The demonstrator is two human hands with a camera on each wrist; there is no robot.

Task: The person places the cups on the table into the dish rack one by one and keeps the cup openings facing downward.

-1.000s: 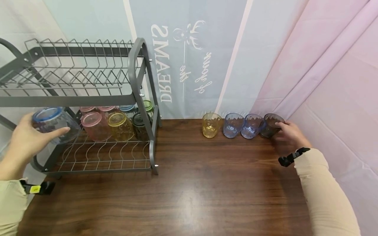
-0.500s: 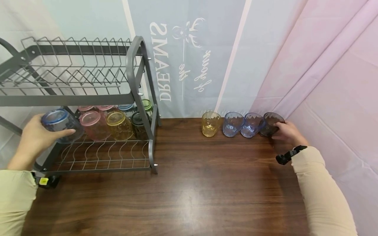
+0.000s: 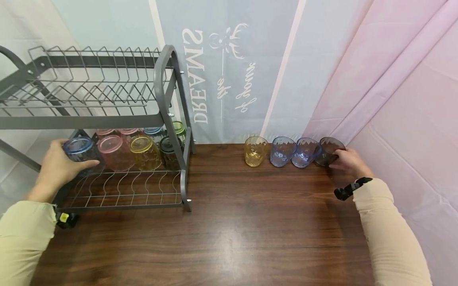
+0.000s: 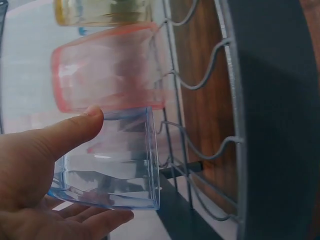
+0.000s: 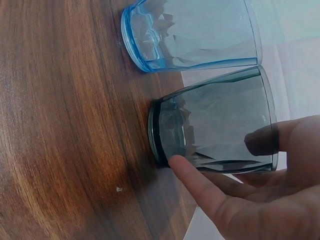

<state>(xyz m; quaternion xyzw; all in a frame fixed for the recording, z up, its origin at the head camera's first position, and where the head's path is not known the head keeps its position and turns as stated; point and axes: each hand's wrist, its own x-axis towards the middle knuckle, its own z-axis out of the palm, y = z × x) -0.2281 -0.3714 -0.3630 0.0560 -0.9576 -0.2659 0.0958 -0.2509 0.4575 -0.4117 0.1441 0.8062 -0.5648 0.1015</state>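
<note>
My left hand (image 3: pixel 57 169) grips a clear blue-tinted glass (image 4: pixel 115 172), bottom up, at the left end of the rack's lower shelf. Its thumb lies on one side and the fingers on the other. Beside that glass is an upside-down pink glass (image 4: pixel 105 70), very close to it in the left wrist view. At the far right of the table, my right hand (image 3: pixel 352 162) holds a smoky grey glass (image 5: pixel 215 120) that stands mouth up, one fingertip showing dark through its wall near the rim. A blue glass (image 5: pixel 195 35) stands close by the grey one.
A dark metal two-tier dish rack (image 3: pixel 78 122) fills the left side. More upturned glasses stand on its lower shelf, including a yellow glass (image 3: pixel 144 155) and a green glass (image 3: pixel 179 128). Upright on the wooden table (image 3: pixel 250 222) are another yellow glass (image 3: pixel 255 153) and another blue glass (image 3: pixel 282 153).
My left hand has moved right with the blue glass, bringing it beside the pink one and straightening its tilt. My right hand stays on the grey glass.
</note>
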